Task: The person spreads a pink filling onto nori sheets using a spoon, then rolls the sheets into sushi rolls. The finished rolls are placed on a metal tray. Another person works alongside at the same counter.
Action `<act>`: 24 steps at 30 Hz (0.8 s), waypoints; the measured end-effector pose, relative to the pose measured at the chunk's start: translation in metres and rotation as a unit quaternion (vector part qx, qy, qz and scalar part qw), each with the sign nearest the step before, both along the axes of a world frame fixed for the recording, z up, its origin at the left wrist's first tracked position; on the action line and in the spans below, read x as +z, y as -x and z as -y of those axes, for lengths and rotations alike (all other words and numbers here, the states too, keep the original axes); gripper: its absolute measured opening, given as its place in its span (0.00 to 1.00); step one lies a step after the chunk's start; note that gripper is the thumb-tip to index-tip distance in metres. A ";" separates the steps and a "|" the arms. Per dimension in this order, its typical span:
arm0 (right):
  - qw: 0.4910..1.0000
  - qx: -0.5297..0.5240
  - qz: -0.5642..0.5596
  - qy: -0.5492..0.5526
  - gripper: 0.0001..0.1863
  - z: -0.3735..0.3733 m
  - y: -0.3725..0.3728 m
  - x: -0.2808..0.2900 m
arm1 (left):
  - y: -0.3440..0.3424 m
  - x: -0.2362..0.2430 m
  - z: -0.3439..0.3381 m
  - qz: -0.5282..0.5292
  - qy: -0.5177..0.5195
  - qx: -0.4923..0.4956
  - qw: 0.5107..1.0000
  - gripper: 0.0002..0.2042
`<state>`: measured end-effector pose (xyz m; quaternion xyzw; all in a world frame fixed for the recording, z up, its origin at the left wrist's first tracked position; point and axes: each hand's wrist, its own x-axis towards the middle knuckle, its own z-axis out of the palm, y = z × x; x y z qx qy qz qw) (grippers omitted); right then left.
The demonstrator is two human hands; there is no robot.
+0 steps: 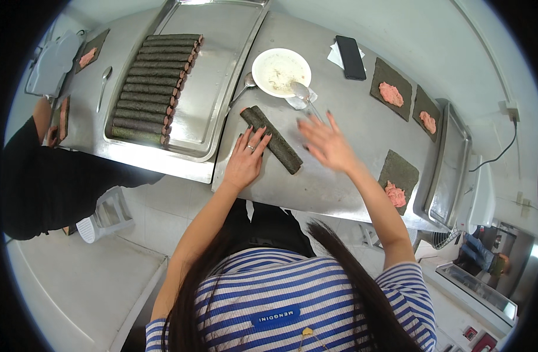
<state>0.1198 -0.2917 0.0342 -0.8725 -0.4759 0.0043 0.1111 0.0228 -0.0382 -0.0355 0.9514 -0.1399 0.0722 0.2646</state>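
Observation:
My left hand (245,158) rests with its stretched fingers on the near-left side of a dark seaweed roll (281,145). Pink filling shows at the far end of the roll. A lengthwise line runs there, and whether a second roll lies alongside is hard to tell under the fingers. To the right of the roll, my right hand (330,145) is raised with fingers spread, slightly blurred, holding nothing visible. Just beyond it, a spoon (301,91) leans in a white bowl (279,56) of pale, wet-looking stuff, its handle running toward my right fingers.
Several seaweed rolls line a metal tray (222,70) at left. Seaweed sheets with pink paste (391,94) lie at right, near another metal tray (448,167). A black phone (351,57) lies beyond the bowl. Another person's sleeve (31,176) shows far left, beside a white appliance (53,63).

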 end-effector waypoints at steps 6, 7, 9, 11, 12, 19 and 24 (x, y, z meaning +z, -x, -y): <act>0.995 -0.032 0.096 -0.006 0.23 -0.076 -0.106 -0.021 | -0.004 0.000 -0.001 0.009 -0.004 -0.005 1.000 0.30; 0.995 -0.018 0.097 0.011 0.22 -0.082 -0.111 -0.021 | -0.003 -0.001 0.000 0.009 -0.001 -0.006 1.000 0.30; 0.995 -0.015 0.044 0.083 0.21 -0.086 -0.116 -0.009 | -0.003 -0.001 -0.001 0.012 0.000 -0.005 1.000 0.30; 0.997 -0.002 0.008 0.073 0.20 -0.085 -0.110 -0.001 | -0.002 0.000 -0.001 0.014 0.001 -0.001 1.000 0.30; 1.000 0.009 0.001 0.027 0.20 -0.077 -0.100 0.002 | 0.000 0.000 0.000 0.013 0.000 0.000 1.000 0.30; 0.989 0.071 -0.092 0.095 0.32 0.008 0.034 -0.028 | 0.000 -0.004 -0.001 0.011 0.012 -0.002 1.000 0.31; 0.981 0.016 -0.162 0.103 0.33 0.038 0.067 -0.016 | 0.000 -0.002 -0.002 0.006 0.015 -0.004 1.000 0.31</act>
